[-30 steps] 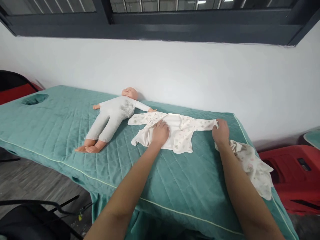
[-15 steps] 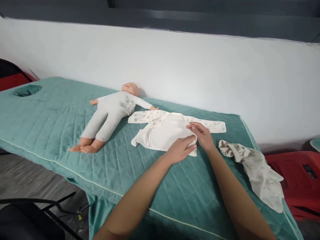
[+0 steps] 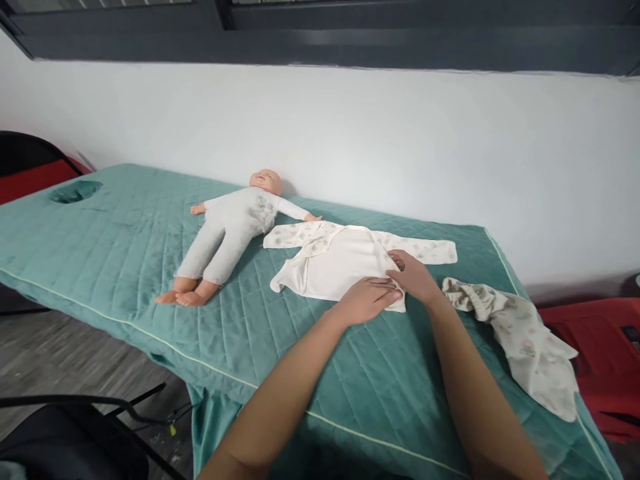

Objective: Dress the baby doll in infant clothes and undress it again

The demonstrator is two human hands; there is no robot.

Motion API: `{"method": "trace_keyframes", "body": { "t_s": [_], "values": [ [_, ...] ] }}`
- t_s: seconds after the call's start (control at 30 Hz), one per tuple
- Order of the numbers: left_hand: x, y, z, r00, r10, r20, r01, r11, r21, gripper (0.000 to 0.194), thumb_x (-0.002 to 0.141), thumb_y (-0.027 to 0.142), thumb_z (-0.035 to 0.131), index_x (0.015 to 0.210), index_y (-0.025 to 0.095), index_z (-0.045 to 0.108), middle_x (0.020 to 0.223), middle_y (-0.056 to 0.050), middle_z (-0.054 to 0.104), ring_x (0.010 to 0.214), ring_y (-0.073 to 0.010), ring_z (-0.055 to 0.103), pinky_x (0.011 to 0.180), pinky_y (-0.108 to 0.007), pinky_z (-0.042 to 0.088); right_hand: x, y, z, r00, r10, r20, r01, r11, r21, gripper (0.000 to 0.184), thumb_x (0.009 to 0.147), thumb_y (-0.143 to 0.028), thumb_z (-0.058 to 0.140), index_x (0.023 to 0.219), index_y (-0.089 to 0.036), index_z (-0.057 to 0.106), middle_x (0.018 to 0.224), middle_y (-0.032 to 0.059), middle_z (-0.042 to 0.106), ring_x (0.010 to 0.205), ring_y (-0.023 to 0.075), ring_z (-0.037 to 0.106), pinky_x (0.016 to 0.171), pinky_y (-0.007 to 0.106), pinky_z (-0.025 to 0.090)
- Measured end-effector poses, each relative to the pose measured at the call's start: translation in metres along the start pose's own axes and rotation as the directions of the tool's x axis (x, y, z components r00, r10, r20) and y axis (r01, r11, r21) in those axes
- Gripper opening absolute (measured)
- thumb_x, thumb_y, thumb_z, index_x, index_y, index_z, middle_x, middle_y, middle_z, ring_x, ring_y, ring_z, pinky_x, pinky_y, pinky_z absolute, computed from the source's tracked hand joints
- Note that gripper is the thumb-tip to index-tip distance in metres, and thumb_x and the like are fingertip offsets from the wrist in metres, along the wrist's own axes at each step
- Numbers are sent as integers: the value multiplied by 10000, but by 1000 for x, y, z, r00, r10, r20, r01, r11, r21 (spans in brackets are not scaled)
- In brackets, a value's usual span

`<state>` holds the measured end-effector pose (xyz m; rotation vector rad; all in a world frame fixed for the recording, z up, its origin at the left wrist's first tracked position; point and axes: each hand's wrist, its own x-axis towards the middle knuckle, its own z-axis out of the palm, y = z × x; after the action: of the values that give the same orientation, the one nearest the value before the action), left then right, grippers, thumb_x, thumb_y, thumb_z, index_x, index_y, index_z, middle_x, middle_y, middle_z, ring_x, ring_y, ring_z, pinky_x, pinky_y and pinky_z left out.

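Note:
A white baby shirt (image 3: 327,270) with small prints on its sleeves lies spread on the green quilted bed cover (image 3: 320,373), its plain inside showing. My left hand (image 3: 369,299) rests flat over the lower right edge of the shirt, fingers stretched out. Beside it, my right hand (image 3: 414,277) touches the shirt's right side below the sleeve, with thumb and fingers apart. A baby doll (image 3: 235,227) in a pale grey cloth body lies on its back to the left, one hand near the shirt's left sleeve.
Crumpled printed baby clothing (image 3: 530,340) lies at the bed's right edge. A red plastic object (image 3: 600,327) stands beyond that edge. The white wall (image 3: 320,140) runs along the far side. A face hole (image 3: 76,191) is at the left end. A black chair (image 3: 65,440) stands lower left.
My right hand left the sleeve's end and moved left to the shirt's side. My left hand moved right to its lower edge. The right front panel was turned out, baring the plain inside.

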<state>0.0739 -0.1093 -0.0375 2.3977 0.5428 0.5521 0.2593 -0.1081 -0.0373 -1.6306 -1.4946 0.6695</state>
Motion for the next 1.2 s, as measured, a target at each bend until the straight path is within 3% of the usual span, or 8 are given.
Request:
{"method": "trace_keyframes", "body": {
  "t_s": [0.2, 0.3, 0.37, 0.53, 0.83, 0.97, 1.1, 1.2],
  "values": [
    [-1, -3, 3, 997, -14, -70, 7, 996, -92, 455, 1023, 442, 330, 1271, 231, 648, 1346, -23, 643, 1282, -180, 571, 1150, -352, 399, 4, 19, -3, 993, 91, -74, -72, 970, 231, 269, 697, -297, 620, 943, -190, 640, 904, 50, 700, 806, 209, 638, 790, 398, 526],
    [-1, -4, 3, 993, -62, -103, 53, 995, -84, 444, 1019, 432, 352, 1286, 219, 636, 1336, -29, 651, 1254, -185, 587, 1125, -343, 418, 4, 25, -8, 952, 99, -289, -81, 994, 73, 267, 707, -252, 581, 960, -183, 629, 997, 90, 660, 811, 215, 623, 808, 426, 525],
    [-1, -6, 4, 990, -82, -113, 74, 995, -73, 434, 1012, 428, 377, 1275, 206, 642, 1314, -43, 664, 1230, -189, 600, 1107, -335, 429, 2, 24, -11, 917, -60, -394, 9, 991, -131, 259, 748, -214, 532, 985, -187, 633, 1071, 114, 614, 893, 232, 613, 857, 439, 515],
    [0, -13, 9, 991, -37, -126, 28, 997, -72, 394, 1006, 400, 408, 1215, 199, 675, 1284, -46, 682, 1239, -183, 592, 1116, -333, 414, -5, 16, -11, 888, -409, -209, 289, 851, -438, 178, 858, -274, 553, 984, -225, 669, 1089, 100, 602, 1068, 279, 545, 975, 461, 459],
    [0, -2, 2, 996, -73, -58, 73, 997, -9, 423, 877, 472, 643, 1229, 237, 652, 1255, -55, 689, 1187, -235, 611, 1067, -378, 413, 0, 22, -6, 927, -330, -179, 157, 774, -614, 65, 820, -263, 615, 818, -216, 660, 1009, 121, 558, 979, 307, 507, 907, 485, 456],
    [0, -3, 3, 991, -96, -91, 95, 995, -13, 304, 875, 414, 653, 1115, 227, 677, 1089, -52, 725, 1039, -216, 639, 965, -348, 450, 3, 11, -2, 914, -325, -244, 164, 844, -511, 79, 845, -276, 573, 791, -222, 593, 966, 110, 585, 951, 290, 532, 878, 456, 451],
    [-2, -2, 3, 959, -194, -207, 176, 979, -105, 154, 910, 331, 571, 875, 203, 647, 881, -14, 697, 822, -161, 611, 788, -285, 458, 15, 1, 7, 920, -85, -383, 30, 989, -147, 163, 883, -394, 529, 831, -239, 524, 754, 27, 595, 733, 220, 557, 753, 382, 459],
    [-7, 3, 1, 925, -258, -278, 216, 961, -172, 171, 889, 323, 554, 771, 199, 560, 731, 28, 608, 683, -126, 528, 667, -253, 412, 29, 0, 17, 930, 28, -365, 21, 991, 131, 257, 873, -508, 517, 838, -254, 495, 623, -30, 527, 619, 190, 521, 660, 341, 459]
  ]
}}
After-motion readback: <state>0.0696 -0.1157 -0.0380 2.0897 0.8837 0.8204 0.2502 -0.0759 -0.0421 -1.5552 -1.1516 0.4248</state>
